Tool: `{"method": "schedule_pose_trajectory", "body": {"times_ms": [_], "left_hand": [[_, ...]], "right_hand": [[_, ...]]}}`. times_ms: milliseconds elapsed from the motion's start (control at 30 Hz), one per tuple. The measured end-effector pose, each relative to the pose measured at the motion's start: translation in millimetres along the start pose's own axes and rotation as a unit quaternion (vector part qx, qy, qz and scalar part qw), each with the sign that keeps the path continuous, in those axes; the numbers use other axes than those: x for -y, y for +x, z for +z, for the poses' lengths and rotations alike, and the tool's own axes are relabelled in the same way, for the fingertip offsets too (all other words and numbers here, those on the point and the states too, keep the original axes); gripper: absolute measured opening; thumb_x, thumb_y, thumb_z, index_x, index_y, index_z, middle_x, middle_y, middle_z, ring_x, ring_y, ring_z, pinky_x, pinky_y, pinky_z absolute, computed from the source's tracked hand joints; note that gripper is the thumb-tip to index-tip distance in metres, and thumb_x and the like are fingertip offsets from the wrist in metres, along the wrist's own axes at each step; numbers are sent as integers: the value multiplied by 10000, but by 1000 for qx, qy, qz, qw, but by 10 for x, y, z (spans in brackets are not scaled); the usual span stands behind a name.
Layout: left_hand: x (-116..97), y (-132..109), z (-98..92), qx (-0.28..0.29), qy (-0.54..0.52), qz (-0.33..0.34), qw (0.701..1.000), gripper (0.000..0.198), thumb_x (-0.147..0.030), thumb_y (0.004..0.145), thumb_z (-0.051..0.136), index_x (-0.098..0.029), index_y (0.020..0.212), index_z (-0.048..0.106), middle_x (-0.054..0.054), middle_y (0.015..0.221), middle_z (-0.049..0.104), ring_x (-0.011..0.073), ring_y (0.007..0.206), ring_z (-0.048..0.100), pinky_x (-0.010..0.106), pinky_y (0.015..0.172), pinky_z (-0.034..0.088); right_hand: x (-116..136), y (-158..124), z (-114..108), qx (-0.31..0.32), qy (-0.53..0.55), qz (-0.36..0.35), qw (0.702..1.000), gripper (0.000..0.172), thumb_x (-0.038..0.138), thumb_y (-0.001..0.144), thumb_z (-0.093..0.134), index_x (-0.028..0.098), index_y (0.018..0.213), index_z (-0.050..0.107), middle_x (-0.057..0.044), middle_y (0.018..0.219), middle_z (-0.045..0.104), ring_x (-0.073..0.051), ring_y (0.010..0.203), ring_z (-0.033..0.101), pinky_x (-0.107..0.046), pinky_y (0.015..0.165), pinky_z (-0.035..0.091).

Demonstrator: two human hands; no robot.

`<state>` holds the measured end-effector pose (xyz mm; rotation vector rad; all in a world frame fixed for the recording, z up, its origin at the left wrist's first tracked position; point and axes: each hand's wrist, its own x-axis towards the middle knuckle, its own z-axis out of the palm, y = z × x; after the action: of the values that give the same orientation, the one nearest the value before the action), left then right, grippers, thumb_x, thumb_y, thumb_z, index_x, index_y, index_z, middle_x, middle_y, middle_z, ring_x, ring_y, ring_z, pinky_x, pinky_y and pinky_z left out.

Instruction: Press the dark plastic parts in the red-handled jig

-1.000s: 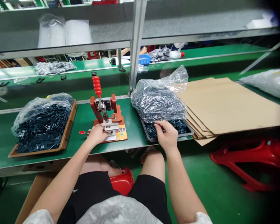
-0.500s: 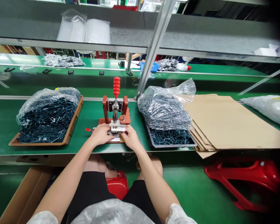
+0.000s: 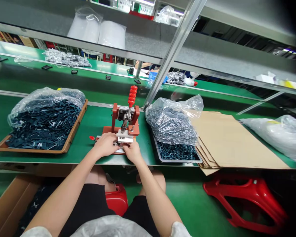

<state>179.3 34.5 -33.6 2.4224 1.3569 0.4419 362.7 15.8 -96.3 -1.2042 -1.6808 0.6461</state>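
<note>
Here at the hand-operated toggle press (image 3: 114, 118), fingers of both hands are bent in around the pale metal block (image 3: 125, 139), thumbs toward each other just below it; whether they pinch a small part there, I can't tell, the contact is hidden. The left hand (image 3: 105, 144) lies palm down at the block's left side, the right hand (image 3: 133, 152) at its lower right, both forearms angling in from the near edge. Above them, the press's ribbed red handle (image 3: 132, 95) stands up, tilted slightly right.

And the press itself sits on the green workbench (image 3: 96, 120), between two trays! On the left, the brown tray (image 3: 75, 131) is heaped with dark plastic pieces (image 3: 44, 126), clear film draped over the back. On the right, the black tray (image 3: 179, 161) carries small dark parts (image 3: 175, 150) along its front, a bulging clear plastic bag (image 3: 171, 123) of more resting over it.

Farther right come stacked cardboard sheets (image 3: 239, 141), then a white bag (image 3: 278, 135) with a yellow patch, too small to read.
</note>
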Motion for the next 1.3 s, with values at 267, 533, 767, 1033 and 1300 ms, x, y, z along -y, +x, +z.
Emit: {"method": "schedule_pose_trajectory", "body": {"times_ms": [267,533,767,1033,1300], "left_hand": [[-28,-87,26,-48,-2,35,998,192,-278,823,692,-214,993,756,95,1088,743,311,1061,659,471,970,510],[548,-473,-43,-462,-112,-67,877,302,-376,890,656,-198,1133,685,127,1255,683,272,1214,613,487,1129,422],[421,48,-20,-305,-243,-95,916,654,-651,993,293,-238,1464,481,118,1484,551,259,1374,523,436,1164,408],[298,5,201,-222,-239,-81,942,704,-682,975,323,-232,1503,441,120,1485,557,284,1349,552,455,1171,405],[-132,494,-631,-418,-318,37,850,560,-558,938,518,-212,1378,531,129,1450,573,278,1348,540,464,1193,397]], "right_hand": [[48,-20,-28,-15,-37,-36,999,274,146,857,593,236,1038,777,-75,1086,736,-235,1052,682,-387,982,541],[90,18,-60,3,-12,-52,999,281,125,871,595,238,1057,773,-77,1200,698,-234,1133,653,-383,1023,517],[83,37,-113,13,20,-36,999,256,111,867,597,203,1053,747,-91,1187,679,-226,1131,639,-359,1014,501],[68,156,-265,74,27,72,994,218,85,831,595,181,982,719,-48,936,742,-188,861,672,-268,800,499],[179,185,-358,80,34,37,996,184,103,830,595,207,862,743,-10,908,775,-180,839,704,-231,749,496]]}}
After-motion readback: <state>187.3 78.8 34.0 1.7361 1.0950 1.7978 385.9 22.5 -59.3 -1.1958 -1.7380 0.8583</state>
